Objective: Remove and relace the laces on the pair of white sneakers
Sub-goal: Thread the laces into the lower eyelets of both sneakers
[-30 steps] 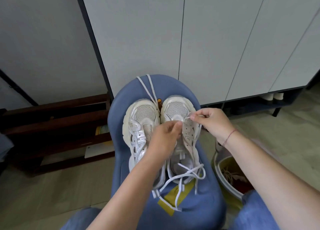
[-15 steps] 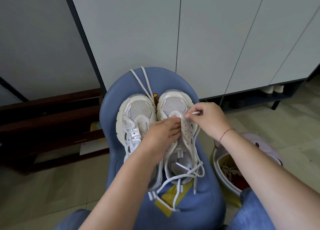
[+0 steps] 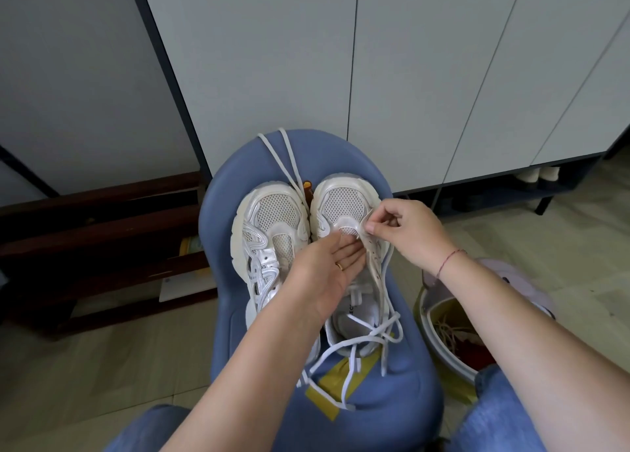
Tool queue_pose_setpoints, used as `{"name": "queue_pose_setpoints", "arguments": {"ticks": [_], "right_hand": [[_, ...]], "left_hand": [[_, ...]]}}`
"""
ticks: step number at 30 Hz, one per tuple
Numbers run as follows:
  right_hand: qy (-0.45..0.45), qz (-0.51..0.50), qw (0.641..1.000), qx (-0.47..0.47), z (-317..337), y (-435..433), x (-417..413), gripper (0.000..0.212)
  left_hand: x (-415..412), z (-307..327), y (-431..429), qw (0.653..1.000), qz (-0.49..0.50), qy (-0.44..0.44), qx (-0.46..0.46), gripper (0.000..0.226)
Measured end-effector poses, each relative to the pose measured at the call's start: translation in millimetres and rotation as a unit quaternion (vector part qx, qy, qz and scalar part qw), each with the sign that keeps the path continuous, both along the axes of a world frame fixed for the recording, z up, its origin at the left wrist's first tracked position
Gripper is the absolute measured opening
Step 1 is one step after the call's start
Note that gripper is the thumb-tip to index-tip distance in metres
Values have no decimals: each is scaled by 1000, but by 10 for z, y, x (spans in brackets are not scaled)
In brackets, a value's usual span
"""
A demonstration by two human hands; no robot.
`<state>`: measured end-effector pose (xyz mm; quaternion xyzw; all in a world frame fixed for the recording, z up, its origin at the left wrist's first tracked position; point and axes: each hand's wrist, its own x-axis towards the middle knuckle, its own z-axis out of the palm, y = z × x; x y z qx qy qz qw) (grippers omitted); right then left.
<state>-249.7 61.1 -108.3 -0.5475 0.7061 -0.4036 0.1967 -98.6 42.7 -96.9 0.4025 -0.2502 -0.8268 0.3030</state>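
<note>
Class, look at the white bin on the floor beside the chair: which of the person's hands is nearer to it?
Right. The right hand pinches the lace at the sneaker nearest the bin; the left hand lies farther off, beside the other sneaker.

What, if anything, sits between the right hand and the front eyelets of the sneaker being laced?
Nothing visible. The right hand pinches the lace right at the eyelet edge of the sneaker. The left hand lies open, palm up, beside it, not across the path.
</note>
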Motion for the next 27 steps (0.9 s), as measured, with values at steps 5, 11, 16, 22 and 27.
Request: {"name": "queue_pose_setpoints", "arguments": {"ticks": [5, 11, 16, 22, 27], "right_hand": [[12, 29, 999, 28, -14, 37, 20, 25], [-87, 26, 995, 44, 6, 52, 11, 18], [-96, 20, 995, 26, -2, 48, -11, 8], [-135, 37, 990, 15, 0, 75, -49, 13], [-146, 36, 989, 9, 9, 101, -34, 14]], "left_hand": [[-29, -82, 6, 1000, 11, 16, 7, 26], [-84, -106, -15, 1000, 17, -2, 0, 21], [-228, -152, -25, 998, 53, -44, -14, 17], [-360, -246, 17, 986, 98, -124, -51, 16], [-303, -186, 110, 980, 118, -137, -88, 20]]}}
